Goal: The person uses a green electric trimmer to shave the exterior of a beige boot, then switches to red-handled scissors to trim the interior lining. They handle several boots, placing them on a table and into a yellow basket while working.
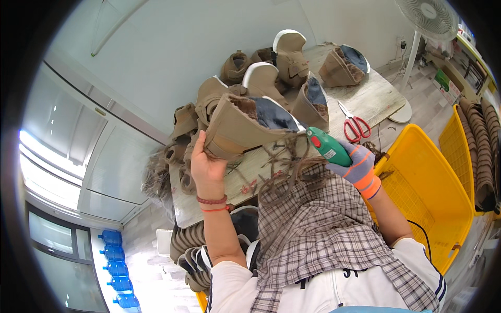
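My bare left hand, with red bracelets at the wrist, grips a brown boot upper from below and holds it above the table. Its fleecy lining and dark blue inner piece show at the opening. In a grey and orange glove, my right hand is wrapped round a green electric cutter with a red button. The cutter's tip meets the upper's right end; exact contact is hard to make out. Thin brown trimmings hang below and lie across the plaid apron. Red-handled scissors rest on the table nearby.
Several more boot uppers stand along the far side of the worktable. To the right is a yellow crate, with rolled brown pieces beyond it. A white fan stands at the far right; stacked brown pieces sit under the table.
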Available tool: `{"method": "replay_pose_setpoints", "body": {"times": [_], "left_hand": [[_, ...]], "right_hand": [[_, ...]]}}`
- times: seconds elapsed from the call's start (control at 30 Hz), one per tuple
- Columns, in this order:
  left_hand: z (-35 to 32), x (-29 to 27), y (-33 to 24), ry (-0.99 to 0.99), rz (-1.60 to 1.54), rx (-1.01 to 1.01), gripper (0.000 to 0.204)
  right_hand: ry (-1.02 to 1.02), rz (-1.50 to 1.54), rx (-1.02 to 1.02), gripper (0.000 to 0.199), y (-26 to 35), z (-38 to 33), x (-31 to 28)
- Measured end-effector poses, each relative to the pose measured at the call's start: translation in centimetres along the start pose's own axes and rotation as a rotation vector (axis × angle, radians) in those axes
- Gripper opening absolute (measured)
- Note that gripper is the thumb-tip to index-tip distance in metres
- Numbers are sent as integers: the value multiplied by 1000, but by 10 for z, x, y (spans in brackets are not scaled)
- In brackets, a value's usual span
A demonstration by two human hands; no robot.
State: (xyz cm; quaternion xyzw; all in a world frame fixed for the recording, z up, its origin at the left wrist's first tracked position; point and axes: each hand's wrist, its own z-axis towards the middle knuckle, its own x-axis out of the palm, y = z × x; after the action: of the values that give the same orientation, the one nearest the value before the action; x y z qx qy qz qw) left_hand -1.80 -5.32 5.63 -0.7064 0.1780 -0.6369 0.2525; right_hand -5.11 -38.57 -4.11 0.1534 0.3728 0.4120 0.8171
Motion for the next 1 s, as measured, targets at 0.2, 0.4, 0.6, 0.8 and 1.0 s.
{"method": "replay_pose_setpoints", "body": {"times": [0.2, 0.4, 0.6, 0.8, 1.0], "left_hand": [[-4, -19, -19, -69, -49, -72, 29], [-4, -29, -21, -48, -88, -114, 29], [-5, -35, -26, -29, -137, -112, 30], [-1, -39, -21, -51, -59, -117, 32], [4, -46, -14, -144, -103, -143, 32]], "right_hand": [[8, -210, -201, 60, 3, 0, 1], [42, -275, -207, 61, 9, -5, -4], [97, -306, -178, 58, 14, -8, -8], [135, -277, -178, 57, 14, -2, -7], [165, -204, -167, 59, 8, -4, -2]]}}
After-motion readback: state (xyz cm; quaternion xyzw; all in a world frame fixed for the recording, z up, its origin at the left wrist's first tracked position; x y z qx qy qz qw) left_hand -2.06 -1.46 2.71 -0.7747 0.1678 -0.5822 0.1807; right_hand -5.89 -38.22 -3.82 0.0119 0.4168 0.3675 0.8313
